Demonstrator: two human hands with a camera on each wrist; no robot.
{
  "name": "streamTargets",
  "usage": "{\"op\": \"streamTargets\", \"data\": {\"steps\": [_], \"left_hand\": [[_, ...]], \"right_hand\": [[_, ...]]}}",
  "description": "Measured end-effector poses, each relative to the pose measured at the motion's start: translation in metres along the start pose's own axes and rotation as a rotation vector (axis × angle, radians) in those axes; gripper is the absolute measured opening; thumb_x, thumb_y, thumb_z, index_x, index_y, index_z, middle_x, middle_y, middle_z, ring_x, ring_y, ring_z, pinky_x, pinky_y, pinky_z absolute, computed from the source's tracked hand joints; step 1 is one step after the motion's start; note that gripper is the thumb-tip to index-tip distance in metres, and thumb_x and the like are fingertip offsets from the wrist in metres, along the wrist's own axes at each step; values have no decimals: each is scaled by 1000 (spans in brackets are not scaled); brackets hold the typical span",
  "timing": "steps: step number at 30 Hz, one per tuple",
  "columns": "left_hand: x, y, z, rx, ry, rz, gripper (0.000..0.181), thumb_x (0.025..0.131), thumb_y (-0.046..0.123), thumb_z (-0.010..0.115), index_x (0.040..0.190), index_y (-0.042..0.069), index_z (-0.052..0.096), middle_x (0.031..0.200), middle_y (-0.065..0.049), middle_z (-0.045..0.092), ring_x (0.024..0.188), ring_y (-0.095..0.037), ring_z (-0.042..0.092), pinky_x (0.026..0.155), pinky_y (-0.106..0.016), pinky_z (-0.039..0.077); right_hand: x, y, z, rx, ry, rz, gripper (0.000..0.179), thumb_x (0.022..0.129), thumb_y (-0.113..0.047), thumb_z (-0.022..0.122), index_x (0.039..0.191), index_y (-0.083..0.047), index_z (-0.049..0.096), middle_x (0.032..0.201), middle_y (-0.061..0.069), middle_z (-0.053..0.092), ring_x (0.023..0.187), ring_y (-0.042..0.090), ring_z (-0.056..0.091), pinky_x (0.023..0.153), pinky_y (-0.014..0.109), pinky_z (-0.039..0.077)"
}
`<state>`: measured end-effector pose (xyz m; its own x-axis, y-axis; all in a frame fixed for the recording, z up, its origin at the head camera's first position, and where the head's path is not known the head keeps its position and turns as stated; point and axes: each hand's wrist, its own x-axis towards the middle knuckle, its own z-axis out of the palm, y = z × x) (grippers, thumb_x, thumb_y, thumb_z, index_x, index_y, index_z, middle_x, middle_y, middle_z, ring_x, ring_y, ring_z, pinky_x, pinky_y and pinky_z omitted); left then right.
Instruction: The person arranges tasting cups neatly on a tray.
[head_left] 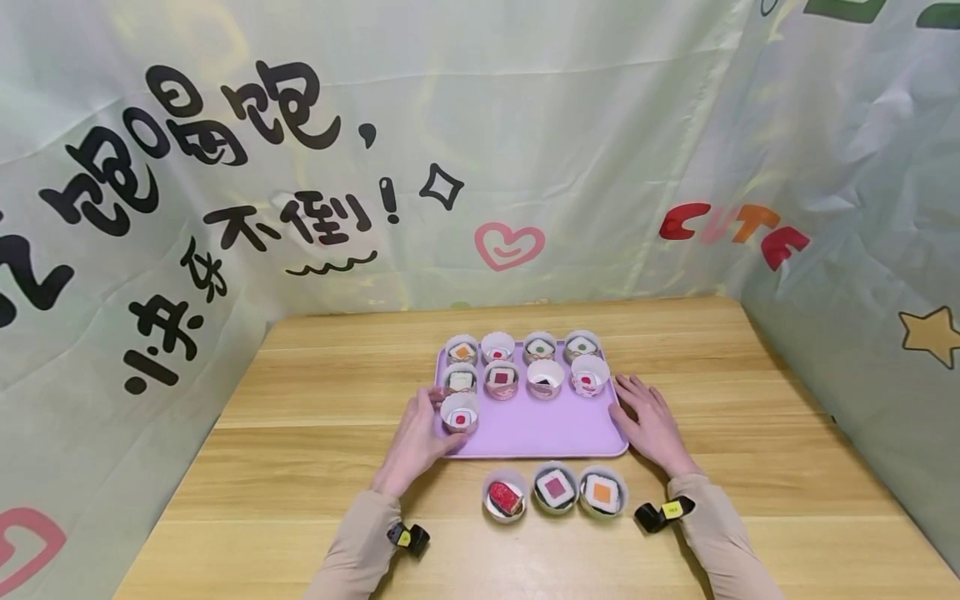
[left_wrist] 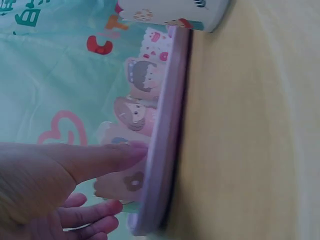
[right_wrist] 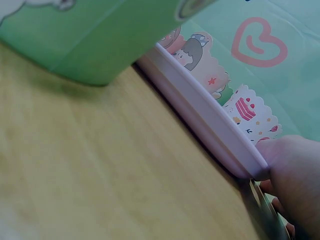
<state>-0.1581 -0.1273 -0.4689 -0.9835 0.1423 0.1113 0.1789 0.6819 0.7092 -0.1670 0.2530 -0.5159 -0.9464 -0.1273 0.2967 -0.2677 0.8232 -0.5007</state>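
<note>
A lavender tray [head_left: 543, 429] bears several paper cups, most with a sushi-like piece inside. My left hand [head_left: 415, 429] is around the front-left paper cup [head_left: 459, 417], thumb along its near side and index finger at its far left. In the left wrist view, the thumb of the left hand [left_wrist: 70, 170] lies across this cup's wall beside the tray rim [left_wrist: 165, 130], the other fingers loosely bent. At the tray's right edge, my right hand [head_left: 654, 423] lies with straight fingers. Its thumb touches the tray's near right corner [right_wrist: 252, 167] in the right wrist view.
In front of the tray stand three more paper cups: one with a red piece [head_left: 505, 498], one with a purple-centred square [head_left: 556, 490], one with an orange-centred square [head_left: 602, 493]. A wooden table [head_left: 322, 417] surrounds them, with printed cloth [head_left: 585, 150] behind.
</note>
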Motion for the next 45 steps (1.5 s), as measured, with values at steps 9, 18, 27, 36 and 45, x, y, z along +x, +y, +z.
{"op": "streamTargets", "data": {"steps": [9, 18, 27, 36, 45], "left_hand": [[-3, 11, -9, 128, 40, -7, 98, 61, 18, 96, 140, -3, 41, 140, -23, 52, 131, -37, 50, 115, -51, 44], [-5, 20, -18, 156, 53, 61, 97, 66, 28, 94, 142, -2, 41, 142, -21, 52, 134, -36, 48, 118, -52, 40], [-15, 30, -30, 99, -100, 244, 101, 62, 18, 95, 145, 6, 39, 142, -16, 53, 131, -35, 54, 115, -52, 43], [-24, 39, -33, 54, -330, 315, 102, 68, 22, 92, 150, 9, 32, 143, -11, 52, 135, -30, 52, 115, -48, 45], [-27, 42, -27, 100, -487, 363, 115, 66, 23, 93, 155, 6, 23, 140, -8, 55, 131, -27, 56, 116, -44, 44]], "right_hand": [[0, -1, -1, 8, 3, -4, 49, 100, -19, 56, 140, 9, 52, 150, 28, 48, 145, 49, 35, 120, 66, 20], [0, 0, 0, 16, -17, 9, 51, 100, -20, 55, 141, 9, 51, 151, 29, 46, 146, 49, 33, 121, 65, 18], [0, -1, 0, 11, 6, -9, 49, 99, -19, 56, 140, 9, 52, 150, 29, 48, 144, 50, 35, 119, 67, 20], [-1, -1, -1, 9, -7, -1, 50, 100, -20, 56, 141, 8, 52, 151, 28, 48, 145, 49, 34, 120, 66, 19], [0, -1, -1, 7, 1, -6, 49, 100, -19, 56, 140, 8, 53, 150, 28, 48, 145, 49, 35, 120, 66, 20]]}}
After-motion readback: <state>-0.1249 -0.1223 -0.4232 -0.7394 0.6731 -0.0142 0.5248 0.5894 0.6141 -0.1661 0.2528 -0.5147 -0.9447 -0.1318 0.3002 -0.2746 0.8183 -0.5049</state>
